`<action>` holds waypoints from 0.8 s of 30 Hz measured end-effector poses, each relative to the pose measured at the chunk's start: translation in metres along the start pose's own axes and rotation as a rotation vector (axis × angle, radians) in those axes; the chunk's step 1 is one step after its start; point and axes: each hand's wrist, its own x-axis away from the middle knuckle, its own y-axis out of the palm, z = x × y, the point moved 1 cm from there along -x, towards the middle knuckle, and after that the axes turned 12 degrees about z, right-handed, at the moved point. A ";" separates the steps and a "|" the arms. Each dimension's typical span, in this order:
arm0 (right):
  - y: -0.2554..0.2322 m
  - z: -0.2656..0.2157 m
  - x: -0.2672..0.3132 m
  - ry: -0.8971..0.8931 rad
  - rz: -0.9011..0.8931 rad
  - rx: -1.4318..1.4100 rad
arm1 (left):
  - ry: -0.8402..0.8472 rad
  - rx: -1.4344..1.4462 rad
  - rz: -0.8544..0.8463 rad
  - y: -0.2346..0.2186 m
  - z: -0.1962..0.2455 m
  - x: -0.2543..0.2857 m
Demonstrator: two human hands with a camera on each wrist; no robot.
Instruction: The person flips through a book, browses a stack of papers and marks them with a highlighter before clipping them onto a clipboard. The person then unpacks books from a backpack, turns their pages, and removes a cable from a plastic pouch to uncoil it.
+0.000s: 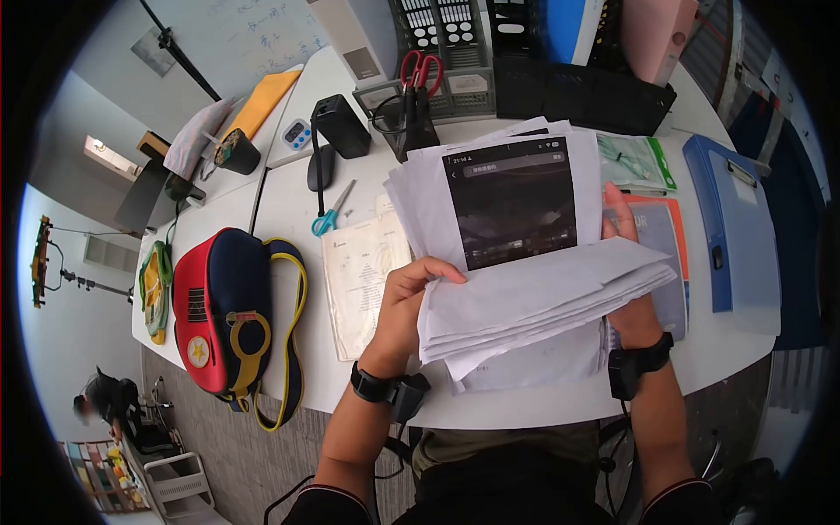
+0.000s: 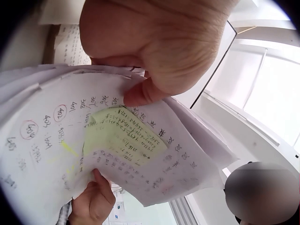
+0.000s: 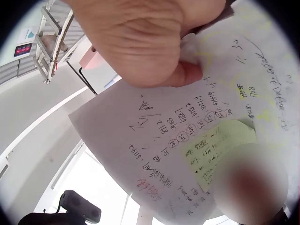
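Observation:
A thick stack of white papers point(image 1: 525, 262) is held up above the white table point(image 1: 289, 201), its top sheet printed with a dark phone screenshot. My left hand point(image 1: 411, 302) grips the stack's left edge, thumb on top. My right hand point(image 1: 626, 262) holds the right edge, fingers behind the sheets. The left wrist view shows the left thumb point(image 2: 140, 93) pressed on a handwritten page point(image 2: 70, 140) with a yellow note. In the right wrist view the right hand point(image 3: 154, 51) pinches the same handwritten sheet point(image 3: 187, 140).
A red and navy bag point(image 1: 223, 315) lies at the left. Blue-handled scissors point(image 1: 331, 214) and a printed booklet point(image 1: 359, 280) sit beside the stack. A blue clipboard box point(image 1: 735, 227), black file racks point(image 1: 577, 87) and red scissors point(image 1: 422, 70) stand behind. A person sits far left.

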 end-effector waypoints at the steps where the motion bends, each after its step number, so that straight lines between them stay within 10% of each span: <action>1: -0.001 0.001 0.000 -0.026 0.016 0.064 | -0.001 -0.008 0.002 -0.002 -0.002 -0.001; 24: -0.029 0.000 -0.002 0.058 -0.100 0.354 | 0.160 0.065 0.163 0.015 0.012 -0.006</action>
